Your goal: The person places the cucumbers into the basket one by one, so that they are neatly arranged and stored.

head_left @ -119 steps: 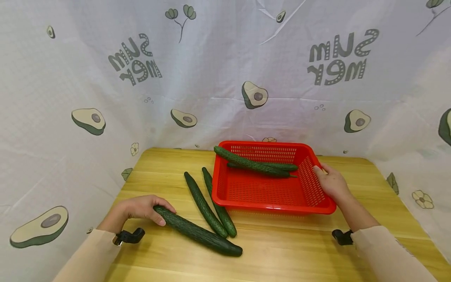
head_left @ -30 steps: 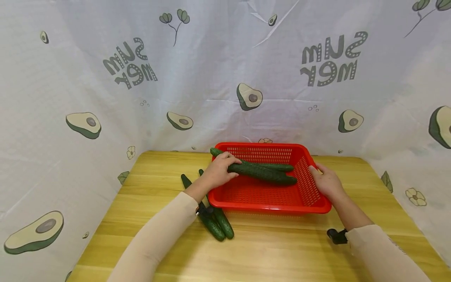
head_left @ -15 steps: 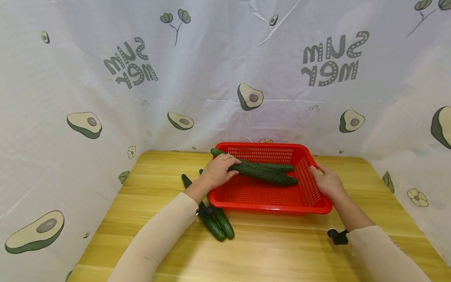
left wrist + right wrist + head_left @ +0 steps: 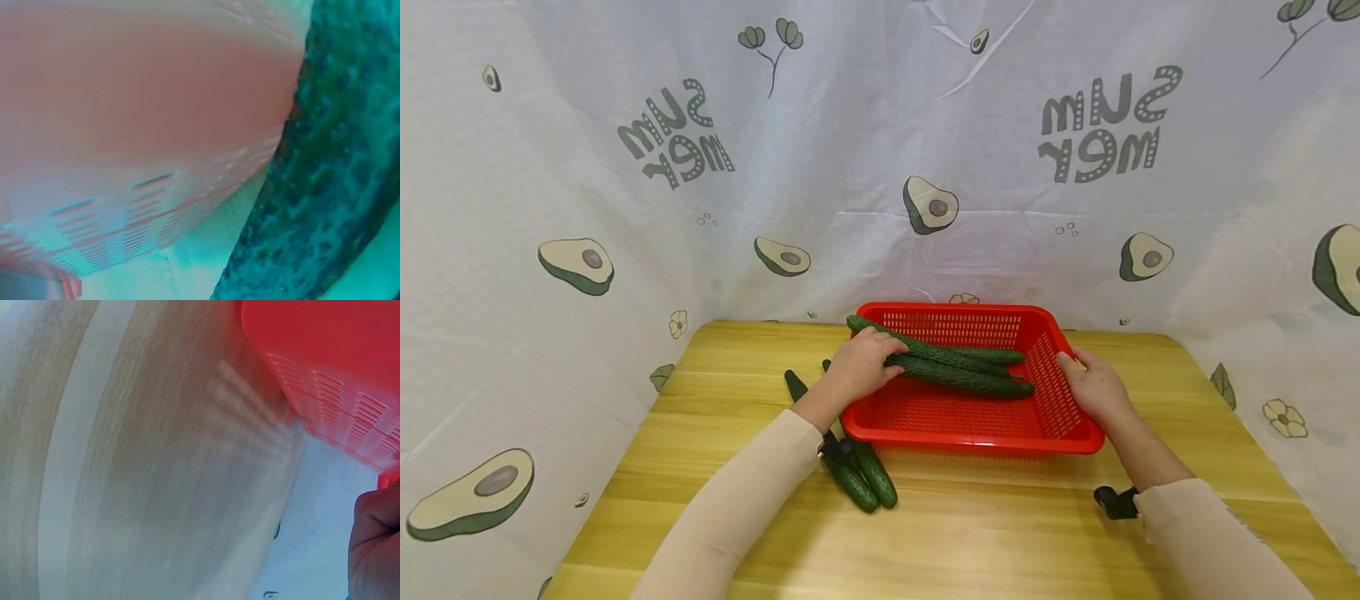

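Observation:
A red plastic basket with slotted walls stands on the table. My left hand reaches over its left rim and holds one end of a dark green cucumber between thumb and fingers. This cucumber lies in the basket beside two others: a cucumber propped over the left rim and one along the back wall. My right hand grips the basket's right rim; the right wrist view shows its curled fingers close by the red wall.
Two cucumbers lie side by side on the wooden table, left of the basket; the left forearm partly covers the cucumber on the left and the one on the right. A printed curtain hangs behind. Black wrist cameras sit on both wrists.
My left hand has carried the cucumber from the table's front left into the basket. Over the last half second it shifts slightly lower, away from the propped cucumber. My right hand stays on the rim.

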### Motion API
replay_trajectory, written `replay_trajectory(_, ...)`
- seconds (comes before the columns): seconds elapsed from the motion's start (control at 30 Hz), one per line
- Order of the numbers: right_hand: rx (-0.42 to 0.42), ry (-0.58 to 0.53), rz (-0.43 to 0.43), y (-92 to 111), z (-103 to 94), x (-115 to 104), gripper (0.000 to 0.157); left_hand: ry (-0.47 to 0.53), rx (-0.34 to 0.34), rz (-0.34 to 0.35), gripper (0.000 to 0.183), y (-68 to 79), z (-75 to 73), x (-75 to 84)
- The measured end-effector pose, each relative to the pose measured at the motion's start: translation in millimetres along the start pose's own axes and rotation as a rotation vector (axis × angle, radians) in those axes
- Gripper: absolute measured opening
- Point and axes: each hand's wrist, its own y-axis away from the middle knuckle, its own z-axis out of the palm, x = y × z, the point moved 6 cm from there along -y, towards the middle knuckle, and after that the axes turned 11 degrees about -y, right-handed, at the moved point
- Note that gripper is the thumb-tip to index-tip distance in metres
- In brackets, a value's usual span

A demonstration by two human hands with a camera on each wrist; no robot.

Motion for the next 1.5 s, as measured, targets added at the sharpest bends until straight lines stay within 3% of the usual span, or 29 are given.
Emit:
replay_trajectory(0.23,-0.003,-0.011,0.009,-1,0.5,0,0.074,0.133,0.027,-0.016,0.031,1.9,0.2,-6.8)
replay_trajectory(0.4,-0.008,-0.016,0.012,0,0.6,0,0.075,0.309,0.073,-0.031,0.033,11.0,-0.9,-14.3)
replay_trajectory(0.6,-0.011,-0.008,0.01,0,1.3,-1,0.075,0.502,0.219,-0.041,0.032,38.4,-8.3,-32.9)
replay_trajectory(0.73,-0.008,0.006,-0.002,0,0.8,-2,0.076,0.559,0.307,-0.069,0.03,62.1,-10.6,-53.7)
replay_trajectory(0.83,0.0,0.013,-0.007,0,-0.6,-2,0.076,0.57,0.332,-0.113,0.028,78.7,-7.1,-71.6)
replay_trajectory(0.93,0.001,0.014,-0.012,0,-0.7,-2,0.076,0.576,0.307,-0.195,0.024,95.1,2.8,-90.5)
replay_trajectory(1.03,0.0,0.017,-0.016,0,-0.2,-2,0.076,0.58,0.221,-0.261,0.024,108.5,17.8,-105.0)
replay_trajectory(1.33,-0.01,0.0,-0.004,-1,-0.2,-2,0.076,0.414,-0.107,-0.196,0.044,125.0,56.8,-112.5)
replay_trajectory(1.5,-0.004,0.006,-0.003,-2,-0.3,-1,0.077,0.389,-0.129,-0.179,0.04,127.3,57.4,-116.4)
